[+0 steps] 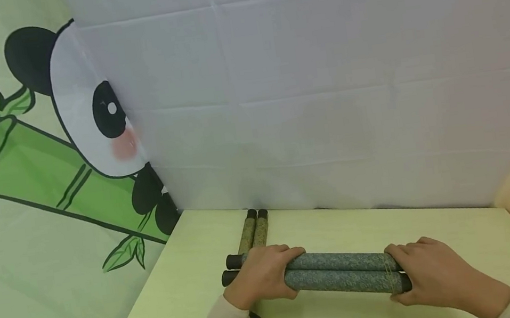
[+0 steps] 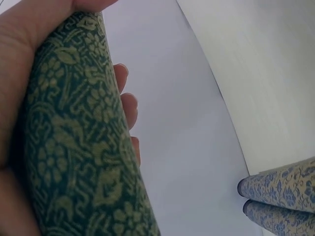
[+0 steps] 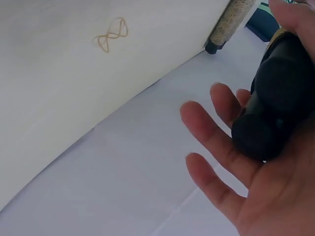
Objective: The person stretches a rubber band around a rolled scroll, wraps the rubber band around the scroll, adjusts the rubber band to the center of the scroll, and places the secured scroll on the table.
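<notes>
On the far left, a panda point(image 1: 108, 108) is on the wall cloth (it looks like it is peeking). Next, two tan scrolls point(image 1: 247, 235) lie side by side on the worktop point(image 1: 468, 233), pointing at the back wall. Lying flat and close, they take up little room.

The left hand point(image 1: 265, 274) comes across in front of them. Its grip is closed snugly near the left ends of two green scrolls point(image 1: 338, 277), thumb on the near side, fingers round the far side. That likely keeps the two from slipping apart. The green scrolls go sideways from hand to hand, and they seem to be up off the worktop.

Near their right ends are thin yellow bands point(image 1: 390, 273), maybe to help keep the pair together. At the right ends, the right hand point(image 1: 437, 274) has a looser grip: it holds the pair, but some fingers stick out past the black ends. A hand at each end probably keeps the long scrolls from tipping.
</notes>
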A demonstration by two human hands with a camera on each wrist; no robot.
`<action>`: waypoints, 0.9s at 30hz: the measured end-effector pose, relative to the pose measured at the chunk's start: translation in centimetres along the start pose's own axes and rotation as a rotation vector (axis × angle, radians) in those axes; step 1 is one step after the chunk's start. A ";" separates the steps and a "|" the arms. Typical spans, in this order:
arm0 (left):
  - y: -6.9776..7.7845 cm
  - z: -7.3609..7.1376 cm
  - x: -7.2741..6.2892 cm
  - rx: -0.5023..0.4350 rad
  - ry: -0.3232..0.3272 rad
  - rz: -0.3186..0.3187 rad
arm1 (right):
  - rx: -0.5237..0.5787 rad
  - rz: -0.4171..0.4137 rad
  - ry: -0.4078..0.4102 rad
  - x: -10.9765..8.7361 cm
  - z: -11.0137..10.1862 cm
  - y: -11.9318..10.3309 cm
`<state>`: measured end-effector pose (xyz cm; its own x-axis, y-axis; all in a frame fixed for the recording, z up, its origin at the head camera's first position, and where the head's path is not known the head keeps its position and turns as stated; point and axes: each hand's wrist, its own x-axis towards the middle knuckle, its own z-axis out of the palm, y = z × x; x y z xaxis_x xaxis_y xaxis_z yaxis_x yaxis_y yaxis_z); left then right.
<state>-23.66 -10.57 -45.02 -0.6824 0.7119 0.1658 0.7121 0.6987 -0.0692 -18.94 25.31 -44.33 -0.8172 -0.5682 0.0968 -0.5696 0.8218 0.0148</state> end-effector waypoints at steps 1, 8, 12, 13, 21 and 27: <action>0.0 0.0 0.0 0.004 -0.001 -0.001 | -0.019 -0.007 0.010 0.0 0.1 0.0; 0.6 -0.1 0.3 0.024 -0.004 0.003 | -0.011 -0.093 -0.007 0.4 0.4 -0.1; 0.9 -0.1 0.4 0.029 -0.032 -0.006 | 0.048 -0.099 -0.042 0.5 0.6 -0.5; 1.0 -0.1 0.3 0.029 -0.039 -0.011 | 0.058 -0.096 -0.045 0.5 0.6 -0.7; 1.4 0.3 0.1 -0.007 -0.040 -0.013 | 0.136 -0.072 -0.027 1.3 0.8 -2.2; 1.4 0.2 0.0 -0.004 -0.028 -0.005 | 0.125 -0.025 -0.037 1.0 0.9 -2.3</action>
<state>-22.66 -9.55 -45.29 -0.6906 0.7099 0.1382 0.7090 0.7023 -0.0641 -18.53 22.80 -45.15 -0.8039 -0.5916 0.0612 -0.5946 0.7968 -0.1078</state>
